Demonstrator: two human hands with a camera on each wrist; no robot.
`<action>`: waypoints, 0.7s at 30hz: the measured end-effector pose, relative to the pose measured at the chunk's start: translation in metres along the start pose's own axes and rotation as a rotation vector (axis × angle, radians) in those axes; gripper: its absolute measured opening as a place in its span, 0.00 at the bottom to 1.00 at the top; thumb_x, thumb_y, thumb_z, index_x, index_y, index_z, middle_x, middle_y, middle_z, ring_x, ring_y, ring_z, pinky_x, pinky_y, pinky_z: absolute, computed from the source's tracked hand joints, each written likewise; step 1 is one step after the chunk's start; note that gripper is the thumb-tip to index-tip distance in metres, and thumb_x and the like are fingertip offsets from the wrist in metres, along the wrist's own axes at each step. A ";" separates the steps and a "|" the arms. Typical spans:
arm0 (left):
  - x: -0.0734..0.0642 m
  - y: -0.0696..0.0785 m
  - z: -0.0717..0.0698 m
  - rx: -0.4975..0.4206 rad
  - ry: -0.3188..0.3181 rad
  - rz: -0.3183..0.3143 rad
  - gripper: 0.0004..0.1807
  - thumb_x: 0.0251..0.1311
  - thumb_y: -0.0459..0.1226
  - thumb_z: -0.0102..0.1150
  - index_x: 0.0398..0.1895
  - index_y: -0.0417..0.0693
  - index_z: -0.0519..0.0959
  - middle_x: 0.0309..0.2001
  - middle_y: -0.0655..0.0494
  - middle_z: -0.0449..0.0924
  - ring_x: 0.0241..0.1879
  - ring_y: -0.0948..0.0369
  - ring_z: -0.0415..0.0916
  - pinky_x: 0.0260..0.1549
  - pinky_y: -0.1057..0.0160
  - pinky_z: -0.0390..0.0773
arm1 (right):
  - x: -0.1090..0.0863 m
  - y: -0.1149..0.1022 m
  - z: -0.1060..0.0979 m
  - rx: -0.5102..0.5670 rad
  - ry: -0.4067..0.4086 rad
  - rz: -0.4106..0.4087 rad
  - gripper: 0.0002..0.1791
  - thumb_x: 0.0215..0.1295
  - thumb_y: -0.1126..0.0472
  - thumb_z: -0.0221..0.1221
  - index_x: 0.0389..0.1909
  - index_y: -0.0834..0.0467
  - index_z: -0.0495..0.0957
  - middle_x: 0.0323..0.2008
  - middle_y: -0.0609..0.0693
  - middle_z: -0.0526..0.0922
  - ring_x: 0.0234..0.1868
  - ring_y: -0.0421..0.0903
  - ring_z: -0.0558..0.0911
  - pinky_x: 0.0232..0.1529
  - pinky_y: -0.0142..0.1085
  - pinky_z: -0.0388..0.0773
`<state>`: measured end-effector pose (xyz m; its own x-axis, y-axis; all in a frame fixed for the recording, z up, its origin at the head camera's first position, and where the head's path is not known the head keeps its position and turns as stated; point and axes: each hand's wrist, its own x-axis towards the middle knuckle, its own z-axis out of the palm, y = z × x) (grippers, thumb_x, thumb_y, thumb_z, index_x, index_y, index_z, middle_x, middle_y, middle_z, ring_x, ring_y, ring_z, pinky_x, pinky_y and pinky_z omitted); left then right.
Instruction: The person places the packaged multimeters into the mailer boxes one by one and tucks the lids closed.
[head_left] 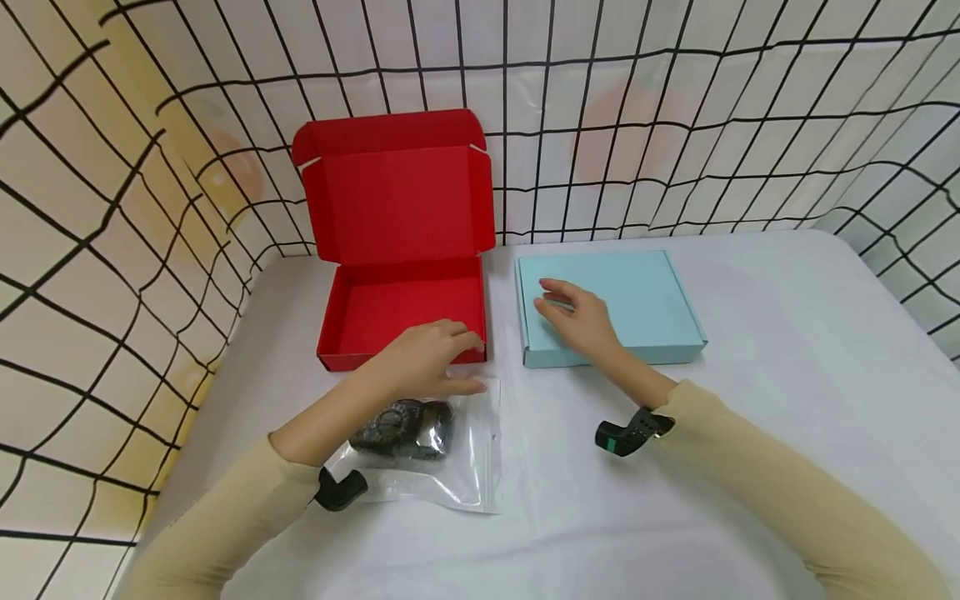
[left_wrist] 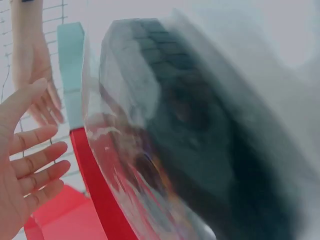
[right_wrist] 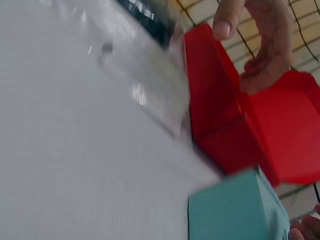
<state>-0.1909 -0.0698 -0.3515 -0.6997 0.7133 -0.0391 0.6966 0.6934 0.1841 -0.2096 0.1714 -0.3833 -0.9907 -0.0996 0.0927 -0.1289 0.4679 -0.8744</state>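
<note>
In the head view, my left hand (head_left: 427, 358) hovers by the front edge of an open red cardboard box (head_left: 405, 292), its fingers spread and holding nothing. Below it lies a clear plastic bag (head_left: 468, 467) with a dark object (head_left: 405, 427) inside, whose kind I cannot make out and which the hand partly hides. Over a closed light-blue cardboard box (head_left: 637, 300) is my right hand (head_left: 581, 321), fingers loosely bent with nothing between them. Whether it touches the lid is unclear. The left wrist view shows the bagged object (left_wrist: 195, 115) up close, beside my left hand (left_wrist: 30, 165).
A white cloth (head_left: 787, 350) covers the table. Black wire mesh (head_left: 555, 133) stands behind and along both sides. The red box's raised lid (head_left: 408, 200) leans back near the mesh. Each wrist carries a black strapped band (head_left: 633, 432).
</note>
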 end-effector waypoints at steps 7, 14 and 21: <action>-0.037 -0.017 0.003 -0.063 0.051 -0.069 0.24 0.46 0.55 0.63 0.43 0.52 0.80 0.41 0.56 0.80 0.40 0.60 0.75 0.41 0.59 0.78 | 0.010 -0.016 0.042 -0.003 -0.087 -0.043 0.27 0.64 0.57 0.53 0.62 0.64 0.64 0.61 0.59 0.69 0.58 0.54 0.72 0.54 0.41 0.71; -0.055 -0.024 0.012 -0.104 0.059 -0.102 0.25 0.44 0.55 0.65 0.44 0.53 0.80 0.41 0.58 0.80 0.41 0.60 0.75 0.41 0.58 0.77 | 0.016 -0.024 0.059 -0.098 -0.149 -0.047 0.28 0.63 0.60 0.53 0.63 0.66 0.61 0.63 0.58 0.65 0.59 0.53 0.71 0.53 0.40 0.73; -0.067 -0.024 0.023 -0.103 0.026 -0.118 0.27 0.42 0.56 0.66 0.45 0.55 0.79 0.41 0.61 0.80 0.40 0.62 0.75 0.40 0.62 0.77 | 0.024 -0.026 0.063 -0.271 -0.173 -0.047 0.29 0.60 0.63 0.56 0.62 0.67 0.62 0.21 0.60 0.78 0.37 0.52 0.80 0.30 0.32 0.75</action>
<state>-0.1572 -0.1320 -0.3755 -0.7804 0.6239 -0.0412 0.5905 0.7570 0.2798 -0.2272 0.1014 -0.3887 -0.9641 -0.2641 0.0275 -0.2047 0.6733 -0.7105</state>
